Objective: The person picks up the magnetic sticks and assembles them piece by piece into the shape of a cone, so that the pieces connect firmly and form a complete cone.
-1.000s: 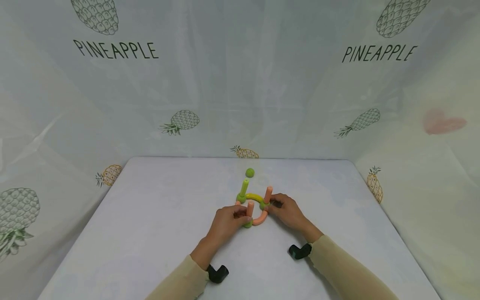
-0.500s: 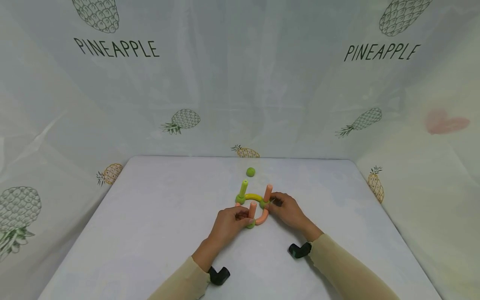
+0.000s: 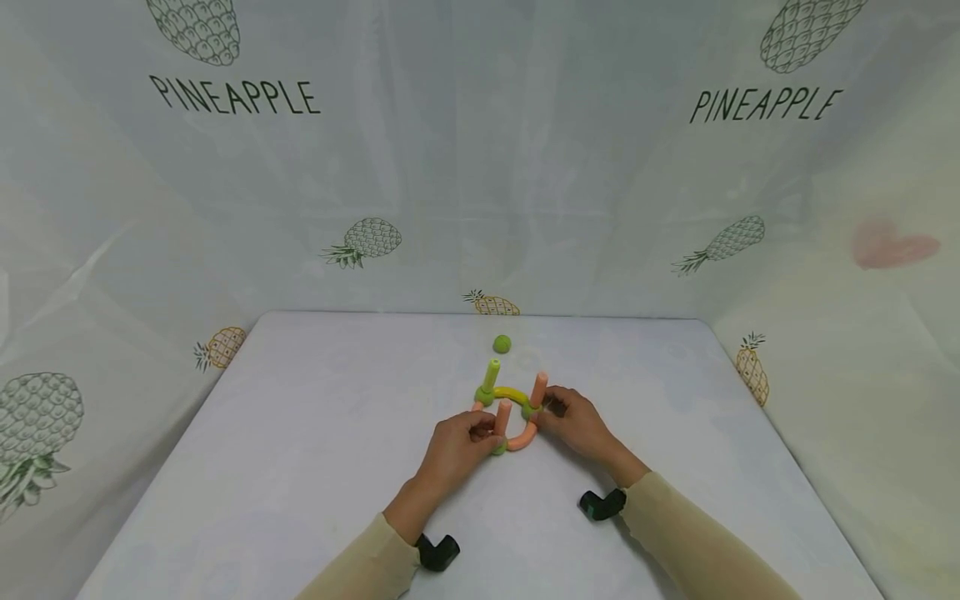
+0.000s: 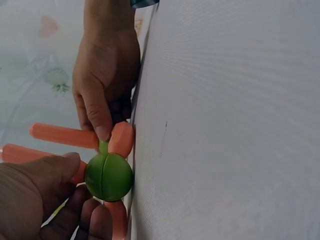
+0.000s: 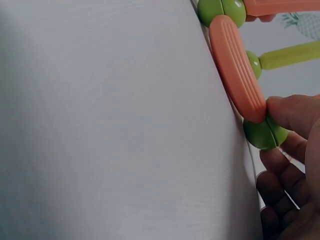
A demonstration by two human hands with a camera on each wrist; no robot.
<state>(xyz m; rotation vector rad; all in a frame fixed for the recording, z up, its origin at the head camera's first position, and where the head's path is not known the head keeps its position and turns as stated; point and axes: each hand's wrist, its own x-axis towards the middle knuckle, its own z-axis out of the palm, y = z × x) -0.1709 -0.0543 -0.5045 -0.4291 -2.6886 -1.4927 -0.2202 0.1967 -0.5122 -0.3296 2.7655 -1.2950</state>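
Note:
A ring of magnetic rods and balls lies before me, with upright rods rising from its green balls. My left hand holds the upright orange rod at the front green ball, its thumb against the rod. At the ring's right side, my right hand pinches the green ball below another upright orange rod. A curved orange rod joins these two balls. Behind, a curved yellow rod reaches the back-left ball, which bears a yellow-green rod. My left fingers partly hide the ring's left side.
A loose green ball lies behind the ring on the white table. Pineapple-printed sheeting hangs around the table's back and sides. Black wrist-worn pieces sit at both cuffs.
The ring has shifted very slightly, its back part moving a little to the right and its front rod tilting less rightward. Both hands keep their hold, nearly in place.

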